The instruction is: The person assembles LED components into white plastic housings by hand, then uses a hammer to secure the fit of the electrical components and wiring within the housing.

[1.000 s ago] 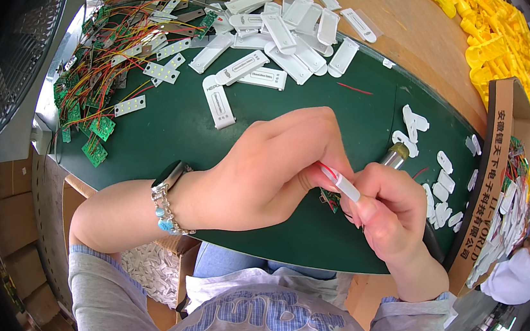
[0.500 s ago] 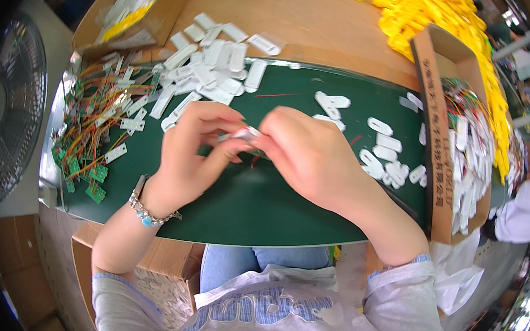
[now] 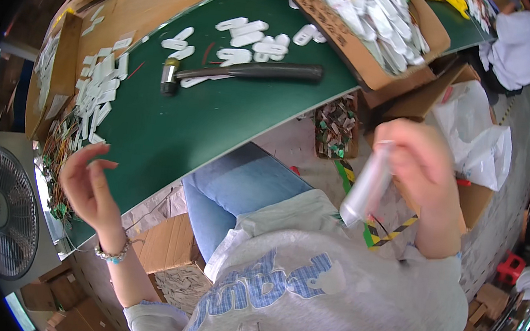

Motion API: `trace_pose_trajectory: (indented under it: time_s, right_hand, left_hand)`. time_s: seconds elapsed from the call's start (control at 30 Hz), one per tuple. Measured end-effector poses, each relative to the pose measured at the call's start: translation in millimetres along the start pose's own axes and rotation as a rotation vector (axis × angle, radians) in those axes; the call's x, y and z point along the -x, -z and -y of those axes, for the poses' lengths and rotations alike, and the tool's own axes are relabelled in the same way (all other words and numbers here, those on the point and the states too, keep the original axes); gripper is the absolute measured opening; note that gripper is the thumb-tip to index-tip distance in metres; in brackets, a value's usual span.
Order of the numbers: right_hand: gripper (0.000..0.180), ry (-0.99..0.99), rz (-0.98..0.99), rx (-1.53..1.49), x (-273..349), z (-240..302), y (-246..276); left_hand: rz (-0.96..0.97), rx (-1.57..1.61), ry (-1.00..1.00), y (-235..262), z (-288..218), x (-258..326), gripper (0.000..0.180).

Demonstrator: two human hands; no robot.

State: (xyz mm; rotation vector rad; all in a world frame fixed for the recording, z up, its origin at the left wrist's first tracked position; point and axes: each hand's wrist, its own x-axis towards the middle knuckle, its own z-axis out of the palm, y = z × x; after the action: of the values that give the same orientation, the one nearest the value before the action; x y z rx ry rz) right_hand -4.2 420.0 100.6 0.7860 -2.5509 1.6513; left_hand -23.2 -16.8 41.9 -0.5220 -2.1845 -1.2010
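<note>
My right hand (image 3: 425,168) is off the table's right side, its fingers pinching one end of a long white plastic casing (image 3: 367,188). The casing slants downward and is blurred by motion. Over the left end of the green tabletop (image 3: 172,123), my left hand (image 3: 89,191) is raised with its fingers apart, holding nothing. Beyond it are a heap of white casings (image 3: 102,87) and a tangle of wired circuit boards (image 3: 61,134), partly hidden. A hammer (image 3: 252,70) with a black handle lies across the table, beside loose white oval pieces (image 3: 249,34).
A cardboard box (image 3: 324,24) full of white casings stands at the table's far right. Below the edge sit a bin of small parts (image 3: 337,131) and a white plastic bag (image 3: 486,147). A fan (image 3: 1,215) stands left; another person (image 3: 518,50) sits far right.
My hands have parted: the right swung right, off the table, with the white casing; the left moved left and opened. The view has turned right, and the hammer now shows fully.
</note>
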Motion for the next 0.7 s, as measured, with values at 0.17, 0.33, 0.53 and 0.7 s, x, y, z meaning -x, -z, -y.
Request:
trace_pose_trajectory:
  time_s: [0.17, 0.33, 0.53, 0.7]
  right_hand:
    - [0.025, -0.577, 0.053, 0.112, 114, -144, -27]
    - [0.029, -0.743, -0.278, 0.484, 202, -298, -75]
    - [0.028, -0.668, -0.479, 0.598, 192, -364, -75]
    - [0.026, -0.664, -0.310, 0.559, 207, -440, -64]
  left_hand:
    - [0.156, -0.087, 0.161, -59, -9, 23, 0.021]
    - [0.234, -0.258, 0.092, -78, -17, 34, 0.022]
    - [0.271, -0.388, 0.020, -68, -31, 36, 0.026]
    - [0.233, -0.384, -0.030, -61, -49, 21, 0.030]
